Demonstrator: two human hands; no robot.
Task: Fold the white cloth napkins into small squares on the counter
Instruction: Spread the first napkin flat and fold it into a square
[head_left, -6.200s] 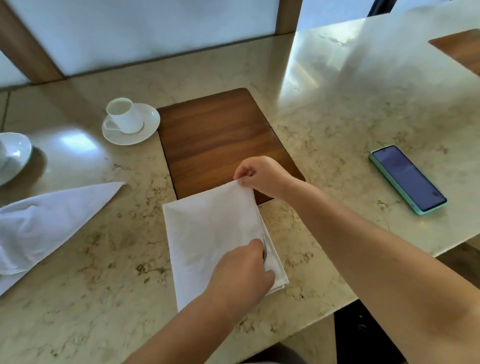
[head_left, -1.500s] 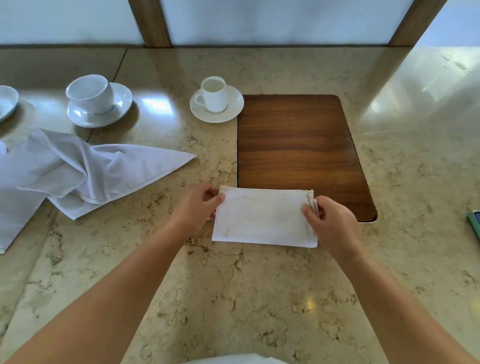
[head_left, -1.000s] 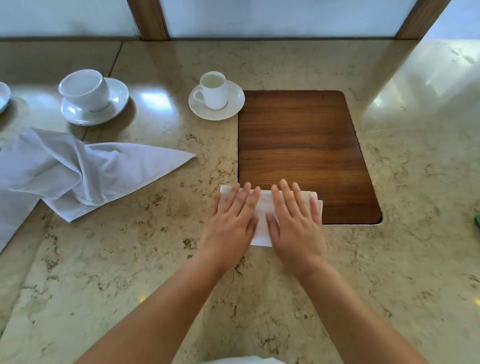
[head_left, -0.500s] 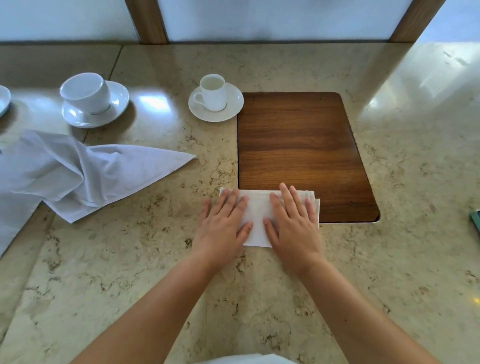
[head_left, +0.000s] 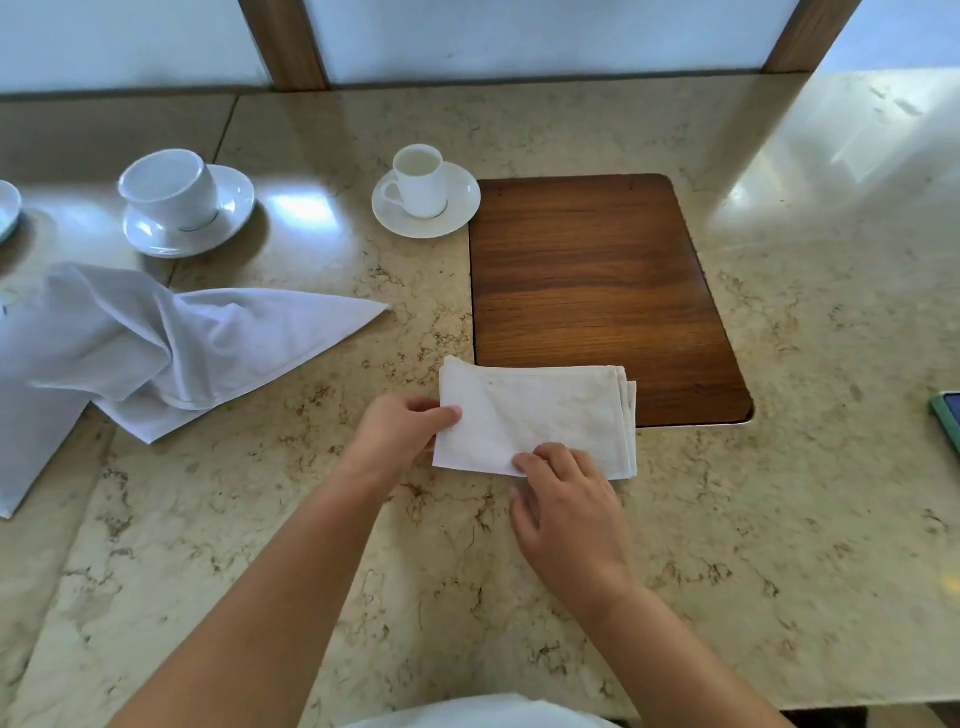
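while the left hand pinches the folded napkin's left edge, the right hand pinches its near edge, the napkin lying flat on the surface just beyond both hands.

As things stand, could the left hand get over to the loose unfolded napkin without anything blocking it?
Probably yes. The left hand pinches the folded napkin's left edge, and only bare counter lies between it and the unfolded napkin. It must release first.
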